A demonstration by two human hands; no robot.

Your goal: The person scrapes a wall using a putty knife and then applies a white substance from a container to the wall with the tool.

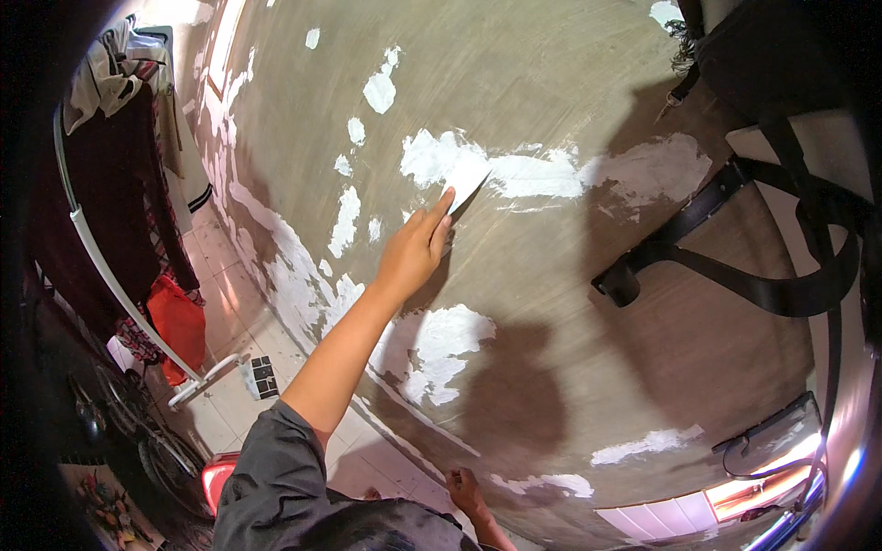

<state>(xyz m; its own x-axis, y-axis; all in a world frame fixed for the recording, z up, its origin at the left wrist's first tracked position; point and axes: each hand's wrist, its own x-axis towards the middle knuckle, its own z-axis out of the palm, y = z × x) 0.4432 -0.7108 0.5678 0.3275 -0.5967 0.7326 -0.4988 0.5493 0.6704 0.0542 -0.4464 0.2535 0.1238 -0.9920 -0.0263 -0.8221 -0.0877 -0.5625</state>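
My left arm reaches up across a grey-brown plastered wall [514, 275]. Gripped in my left hand [415, 253] is a white putty scraper [469, 181], index finger stretched along it; its flat blade meets the wall at a wide white putty patch [542, 174]. The hand hides the grip end. Below it lies another rough putty patch [446, 344]. Low in the view, by my body, my right hand [467, 491] hangs near the wall with its fingers curled; whether anything is inside them is hidden.
A clothes rack [110, 285] with dark garments stands left, a red bag [177, 331] hanging low on it. A red stool [219, 477] is on the tiled floor [225, 257]. Black straps [763, 275] and a dark bag [781, 64] hang at right, before the wall.
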